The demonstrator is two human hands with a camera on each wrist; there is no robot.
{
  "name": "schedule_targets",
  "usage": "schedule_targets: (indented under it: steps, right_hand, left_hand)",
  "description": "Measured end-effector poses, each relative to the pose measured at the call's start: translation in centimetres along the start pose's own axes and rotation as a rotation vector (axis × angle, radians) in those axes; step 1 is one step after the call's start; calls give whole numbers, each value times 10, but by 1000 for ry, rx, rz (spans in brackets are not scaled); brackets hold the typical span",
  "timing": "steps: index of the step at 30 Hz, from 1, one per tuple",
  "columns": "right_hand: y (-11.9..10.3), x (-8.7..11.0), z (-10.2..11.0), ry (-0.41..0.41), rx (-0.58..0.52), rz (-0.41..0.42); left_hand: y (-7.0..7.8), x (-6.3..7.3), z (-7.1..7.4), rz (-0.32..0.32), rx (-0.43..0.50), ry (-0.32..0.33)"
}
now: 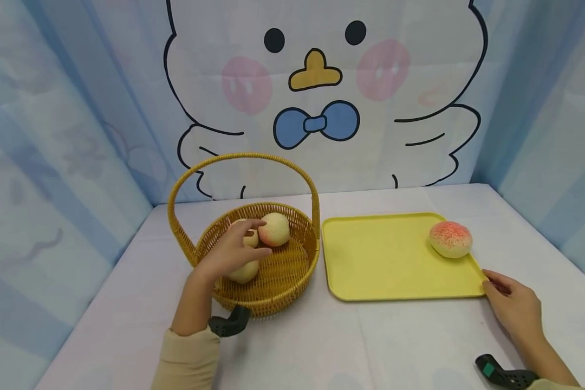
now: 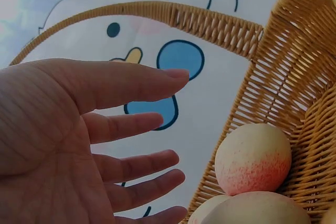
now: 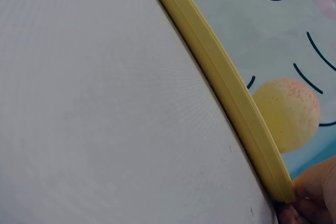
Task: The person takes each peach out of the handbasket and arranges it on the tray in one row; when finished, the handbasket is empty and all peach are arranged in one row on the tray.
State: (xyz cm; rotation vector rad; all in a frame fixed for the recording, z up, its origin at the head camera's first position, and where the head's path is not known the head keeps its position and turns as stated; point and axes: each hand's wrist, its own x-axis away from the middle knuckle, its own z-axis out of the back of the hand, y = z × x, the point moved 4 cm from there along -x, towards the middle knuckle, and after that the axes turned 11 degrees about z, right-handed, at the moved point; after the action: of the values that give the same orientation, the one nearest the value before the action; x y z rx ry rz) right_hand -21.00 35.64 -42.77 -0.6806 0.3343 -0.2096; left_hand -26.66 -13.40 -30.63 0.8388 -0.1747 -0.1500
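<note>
My left hand (image 1: 228, 254) reaches over the wicker basket (image 1: 260, 310), its fingers extended and apart. Below and beside it lie several pale peaches, including one with a red blush (image 1: 275, 230) near the basket's back and another (image 1: 244, 272) partly under the hand. The left wrist view shows that palm (image 2: 47, 129) with nothing in it, beside a blushed peach (image 2: 253, 158). At the near right corner of the yellow tray (image 1: 375, 260), my right hand (image 1: 514, 303) pinches the rim between thumb and fingers. One pink-topped peach (image 1: 450, 239) sits on the tray's right side.
A tall looped handle (image 1: 244, 156) arches over the basket. The basket stands close to the tray's left edge on a white-covered table (image 1: 361, 341). A printed cartoon curtain (image 1: 317, 168) hangs behind, with blue curtains (image 1: 53, 162) at the sides.
</note>
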Motion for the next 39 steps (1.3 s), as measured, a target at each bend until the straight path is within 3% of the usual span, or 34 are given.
schedule_targets:
  steps: [14,39]
  right_hand:
    - [3,-2,1,4,-5,0]
    - [4,-1,-1,2,-1,0]
  left_hand:
    - [-24,-4,17,28,29,-20]
    - [-40,-9,12,161,-113,-87]
